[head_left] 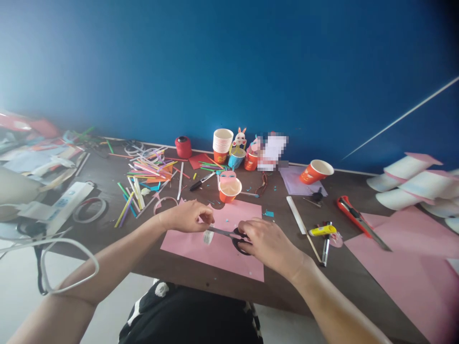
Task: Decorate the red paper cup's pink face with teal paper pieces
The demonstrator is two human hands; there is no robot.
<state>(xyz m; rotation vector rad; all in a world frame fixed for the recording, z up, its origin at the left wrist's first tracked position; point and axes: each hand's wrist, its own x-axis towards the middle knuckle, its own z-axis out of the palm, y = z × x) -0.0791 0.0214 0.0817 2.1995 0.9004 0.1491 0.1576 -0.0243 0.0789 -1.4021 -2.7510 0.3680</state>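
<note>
My right hand (pixel 267 239) has its fingers through the black handles of a pair of scissors (pixel 222 232), whose blades point left. At the blade tips, my left hand (pixel 191 216) has its fingers curled into a pinch; what they hold is too small to tell. Just below those fingertips is a small whitish roll (pixel 208 235) that looks like clear tape; I cannot tell whether it touches them. Both hands are above a pink paper sheet (pixel 236 265). At its far edge stands an orange paper cup (pixel 230 191) with a pink and blue cutout face behind its rim.
Stacked cups (pixel 222 143) and decorated cups stand near the blue wall. Colourful straws (pixel 154 167) lie at left, beside a power strip (pixel 70 205) with a white cable looping over my left forearm. At right are a red utility knife (pixel 362 222), a yellow glue stick (pixel 322 231) and more pink paper.
</note>
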